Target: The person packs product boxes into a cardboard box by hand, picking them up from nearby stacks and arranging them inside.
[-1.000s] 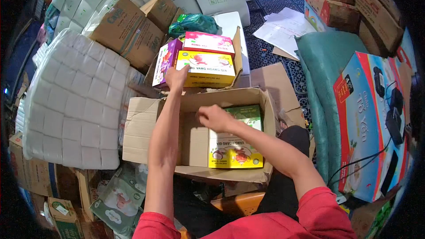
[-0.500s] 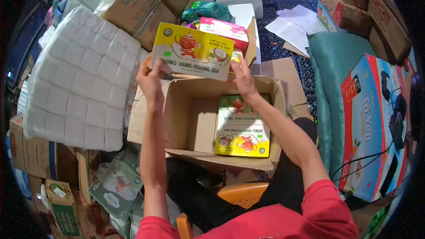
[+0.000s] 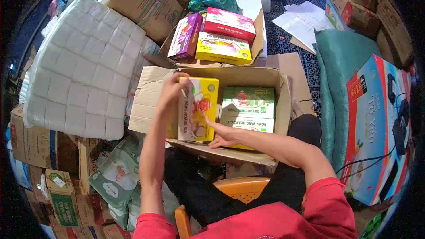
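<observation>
Lowered and turned, the yellow Hoàng Gia box [image 3: 199, 108] is now inside the open carton [image 3: 248, 76], beside the green box [image 3: 248, 99]; left hand [image 3: 171, 90] pinches its far corner, right hand [image 3: 222, 135] spreads against its near edge. Keep it level.

1. Two hands [image 3: 172, 90], centre.
2. Three yellow boxes [image 3: 200, 108]: two centre, one upper middle.
3. One purple box [image 3: 184, 36], upper middle.
4. One red box [image 3: 230, 23], upper middle.
5. One green box [image 3: 249, 98], right of centre.
6. Two open cartons [image 3: 145, 90]: one centre, one upper middle.
</observation>
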The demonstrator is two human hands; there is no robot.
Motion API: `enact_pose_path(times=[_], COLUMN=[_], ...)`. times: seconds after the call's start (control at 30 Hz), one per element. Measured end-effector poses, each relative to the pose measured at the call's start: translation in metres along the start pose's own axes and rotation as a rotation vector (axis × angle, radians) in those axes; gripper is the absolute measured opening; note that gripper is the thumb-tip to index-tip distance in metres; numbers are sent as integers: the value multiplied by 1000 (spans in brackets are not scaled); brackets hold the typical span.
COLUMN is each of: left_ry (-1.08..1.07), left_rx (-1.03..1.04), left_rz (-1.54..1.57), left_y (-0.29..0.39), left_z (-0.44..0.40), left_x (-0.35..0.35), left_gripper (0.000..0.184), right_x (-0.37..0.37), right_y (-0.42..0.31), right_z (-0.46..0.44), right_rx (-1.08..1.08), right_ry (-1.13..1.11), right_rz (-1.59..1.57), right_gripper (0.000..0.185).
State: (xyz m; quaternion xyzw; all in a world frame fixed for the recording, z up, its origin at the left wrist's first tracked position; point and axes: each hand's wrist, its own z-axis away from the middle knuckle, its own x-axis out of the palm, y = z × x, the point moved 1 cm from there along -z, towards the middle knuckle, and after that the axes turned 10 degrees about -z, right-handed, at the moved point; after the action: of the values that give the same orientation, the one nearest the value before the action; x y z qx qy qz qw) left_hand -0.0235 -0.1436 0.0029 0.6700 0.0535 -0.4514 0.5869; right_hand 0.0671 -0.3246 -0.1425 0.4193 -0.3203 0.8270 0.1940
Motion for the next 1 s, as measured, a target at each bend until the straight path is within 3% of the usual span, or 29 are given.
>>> enact_pose_path(times=[0.07, 0.2, 0.37, 0.47, 0.57, 0.6, 0.67, 0.77, 0.87, 0.93, 1.0], left_ry=[5, 136, 182, 107, 148, 127, 95, 98, 204, 181, 97], left_rx=[-90, -206, -436, -205, -312, -350, -378, -353, -378, -270, -240], left_rz=[104, -65, -22, 7, 100, -4, 83, -93, -397, -634, -665], left_y=[-37, -69, -109, -164, -200, -183, -194, -188, -193, -165, -168], left_z=[-10, -38, -69, -89, -94, -84, -81, -80, -77, -63, -65], left_x=[22, 35, 60, 75, 96, 97, 103, 102, 107, 109, 109], left_gripper=[24, 27, 44, 34, 27, 28, 29, 31, 35, 42, 45], right_x=[-9, -9, -11, -24, -23, -22, -29, -37, -28, -13, -8], right_y=[3, -13, -12, -4, -7, -10, -8, -10, -15, -25, -26], right_z=[-7, -8, -14, -32, -24, -20, -27, -38, -26, -8, -6], right_rx=[76, 157, 135, 198, 257, 261, 211, 83, -7, 10, 35], right_ry=[-33, 26, 28, 142, 112, 97, 94, 141, 188, 186, 143], right_rz=[126, 266, 286, 336, 354, 375, 340, 305, 550, 648, 650], right_gripper=[101, 96, 109, 110, 106, 105, 90, 72, 66, 55, 54])
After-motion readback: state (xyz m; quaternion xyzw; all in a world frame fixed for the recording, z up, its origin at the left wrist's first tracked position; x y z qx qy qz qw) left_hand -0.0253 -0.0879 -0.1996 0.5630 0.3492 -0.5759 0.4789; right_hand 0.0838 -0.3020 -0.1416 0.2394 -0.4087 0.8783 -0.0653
